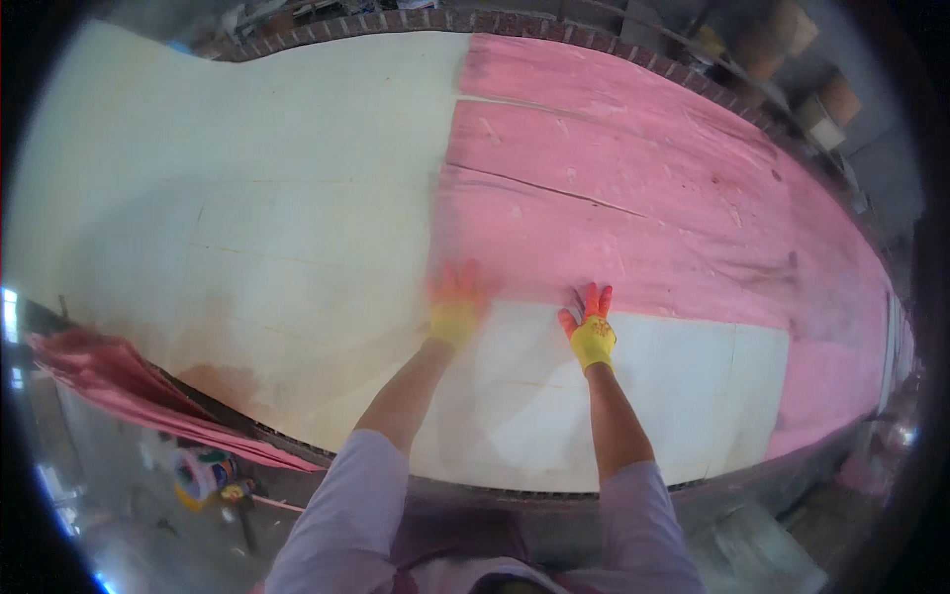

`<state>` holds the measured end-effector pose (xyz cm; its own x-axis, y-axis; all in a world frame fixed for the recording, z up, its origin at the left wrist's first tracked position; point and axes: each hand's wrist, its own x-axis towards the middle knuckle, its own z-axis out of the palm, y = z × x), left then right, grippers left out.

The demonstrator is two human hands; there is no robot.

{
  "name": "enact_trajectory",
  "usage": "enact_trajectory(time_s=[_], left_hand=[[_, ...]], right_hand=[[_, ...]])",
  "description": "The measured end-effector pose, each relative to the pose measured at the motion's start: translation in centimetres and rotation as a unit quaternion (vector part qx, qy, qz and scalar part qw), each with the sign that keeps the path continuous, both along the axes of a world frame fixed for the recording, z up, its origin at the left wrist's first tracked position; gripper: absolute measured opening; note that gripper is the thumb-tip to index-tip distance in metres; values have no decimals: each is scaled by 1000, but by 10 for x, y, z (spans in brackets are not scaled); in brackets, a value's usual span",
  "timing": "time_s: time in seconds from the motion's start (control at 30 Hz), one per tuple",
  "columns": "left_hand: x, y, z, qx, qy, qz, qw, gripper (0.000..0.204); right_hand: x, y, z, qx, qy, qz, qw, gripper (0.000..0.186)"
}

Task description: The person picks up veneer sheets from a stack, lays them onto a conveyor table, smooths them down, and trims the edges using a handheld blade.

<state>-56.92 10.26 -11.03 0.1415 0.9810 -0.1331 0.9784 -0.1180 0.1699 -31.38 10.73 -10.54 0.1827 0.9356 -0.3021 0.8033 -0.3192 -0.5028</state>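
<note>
Over the near-left edge of the white tabletop (pixel 297 129) hangs a bunched pink cloth (pixel 104 376), with a plastic bucket (pixel 201 475) below that edge; near the tabletop's middle, the left hand (pixel 456 309), in a yellow glove with red fingers, is blurred at the corner of the pink sheeting (pixel 584 233), its grip impossible to tell. The right hand (pixel 592 332), gloved alike, has its fingers parted at the sheeting's near edge; the sheeting covers the tabletop's far-right part, wrinkled and slit by narrow gaps.
</note>
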Motion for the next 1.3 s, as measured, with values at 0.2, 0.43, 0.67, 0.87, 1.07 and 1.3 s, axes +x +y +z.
enact_trajectory(time_s=[0.2, 0.43, 0.67, 0.87, 1.07, 1.3], left_hand=[[4, 32, 27, -102, 22, -8, 995, 45], [-82, 100, 70, -202, -830, 125, 505, 80], [-63, 54, 75, -160, -771, 41, 615, 84], [-100, 34, 61, 65, -632, -24, 772, 75], [-206, 17, -17, 23, 9, 174, 984, 70], [-209, 41, -1, 17, 36, 167, 985, 63]], right_hand=[[17, 9, -31, 78, 5, 30, 997, 75], [-33, 69, 104, -74, 359, -56, 929, 37], [-156, 37, 119, -47, 486, 100, 867, 22], [-161, 22, 104, -12, 282, 160, 946, 25], [-138, 74, 62, 84, 100, 68, 989, 26], [-162, 233, 45, 172, -34, 170, 970, 47]])
